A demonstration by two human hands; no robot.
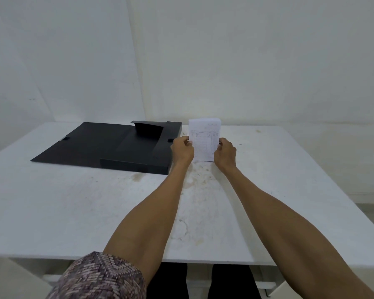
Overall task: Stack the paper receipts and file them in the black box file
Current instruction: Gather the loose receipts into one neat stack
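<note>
A stack of white paper receipts (204, 140) stands upright on its lower edge on the white table (73, 212), printed face toward me. My left hand (181, 149) grips its left edge and my right hand (225, 153) grips its right edge. The black box file (108, 145) lies open to the left of the stack, its lid flat on the table at the left and its tray at the right, with a flap raised at the back. My left hand sits just beside the tray's right wall.
White walls rise close behind the table. The tabletop carries faint brown stains near its middle (194, 182). The table's front edge runs just above my patterned sleeve (99, 277).
</note>
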